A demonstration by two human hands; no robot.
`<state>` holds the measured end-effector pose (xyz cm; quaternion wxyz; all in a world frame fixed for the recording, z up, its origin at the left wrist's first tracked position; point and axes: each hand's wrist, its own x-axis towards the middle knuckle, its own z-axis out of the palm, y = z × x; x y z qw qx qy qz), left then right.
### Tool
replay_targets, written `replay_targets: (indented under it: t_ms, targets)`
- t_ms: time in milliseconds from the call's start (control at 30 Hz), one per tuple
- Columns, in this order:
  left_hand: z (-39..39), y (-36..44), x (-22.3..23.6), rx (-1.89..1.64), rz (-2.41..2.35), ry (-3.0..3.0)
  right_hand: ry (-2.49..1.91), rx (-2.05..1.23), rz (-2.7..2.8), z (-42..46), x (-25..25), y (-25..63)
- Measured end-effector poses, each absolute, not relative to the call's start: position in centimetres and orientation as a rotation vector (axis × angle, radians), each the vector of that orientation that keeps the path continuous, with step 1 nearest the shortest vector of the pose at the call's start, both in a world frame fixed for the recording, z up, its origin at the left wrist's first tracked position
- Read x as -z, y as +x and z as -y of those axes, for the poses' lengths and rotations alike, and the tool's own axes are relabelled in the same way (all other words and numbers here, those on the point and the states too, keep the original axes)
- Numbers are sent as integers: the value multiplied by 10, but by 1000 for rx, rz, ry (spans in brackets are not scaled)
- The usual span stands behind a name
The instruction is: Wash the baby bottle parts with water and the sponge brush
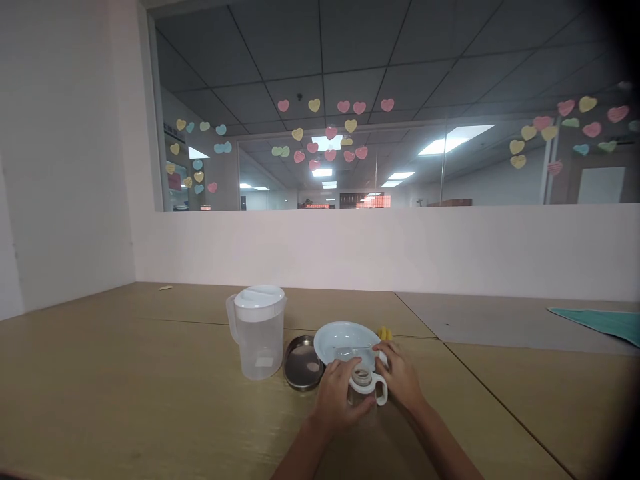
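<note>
A small clear bottle with a white collar and handle (367, 385) stands on the wooden table near me. My left hand (339, 395) is wrapped round its left side. My right hand (400, 375) rests by the white handle with its fingers curled, reaching toward a pale blue bowl-shaped lid (345, 341) just behind the bottle. What the right fingers pinch is hidden.
A clear plastic jug with a white lid (257, 331) stands to the left. A round metal dish (303, 363) lies between jug and lid. Something yellow (384, 332) peeks behind the lid. A teal cloth (603, 321) lies far right. A white wall and window rise behind.
</note>
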<state>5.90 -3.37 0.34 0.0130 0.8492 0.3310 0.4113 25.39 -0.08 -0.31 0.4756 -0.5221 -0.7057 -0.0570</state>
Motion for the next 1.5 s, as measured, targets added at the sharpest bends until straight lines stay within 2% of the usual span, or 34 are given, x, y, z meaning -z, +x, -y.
replay_targets:
  t_ms: [300,600,833,1000,1167,1500]
  targets:
    - [32,60,-3,-1321,-1031,2660,-1352,284,1744,-4,4,256]
    - [34,60,-5,-1331,-1025,2643,-1272,-55,1741,-6,8,249]
    - [33,61,-5,-1282,-1038,2631,-1315,29,1624,-5,9,253]
    - [33,60,-4,-1283,-1061,2622,-1602,336,1264,-15,19,275]
    - [34,61,-5,-1291,-1055,2633,-2000,223,1477,-21,39,277]
    - [33,62,-3,-1355,-1124,2658,-2108,328,1664,-14,35,273]
